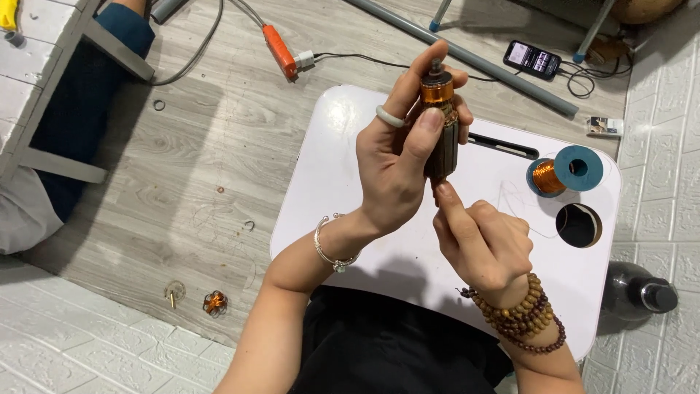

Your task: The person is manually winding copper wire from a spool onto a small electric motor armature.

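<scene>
My left hand (pixel 397 164) grips a motor armature (pixel 440 124) upright above the small white table (pixel 343 182). The armature has a dark slotted core, a copper band near its top and a short steel shaft. A pale ring sits on one finger and a silver bracelet on that wrist. My right hand (pixel 481 244), with brown bead bracelets at the wrist, is closed below the armature, its index finger touching the core's lower end. Whether it pinches a thin wire I cannot tell. A blue spool of copper wire (pixel 565 171) lies on the table to the right.
The table has a round cup hole (pixel 578 225) and a dark slot (pixel 503 144). On the wooden floor lie an orange plug with cable (pixel 279 49), a phone (pixel 533 59), a grey pipe (pixel 503 69), copper scraps (pixel 214 302) and a dark bottle (pixel 642 292).
</scene>
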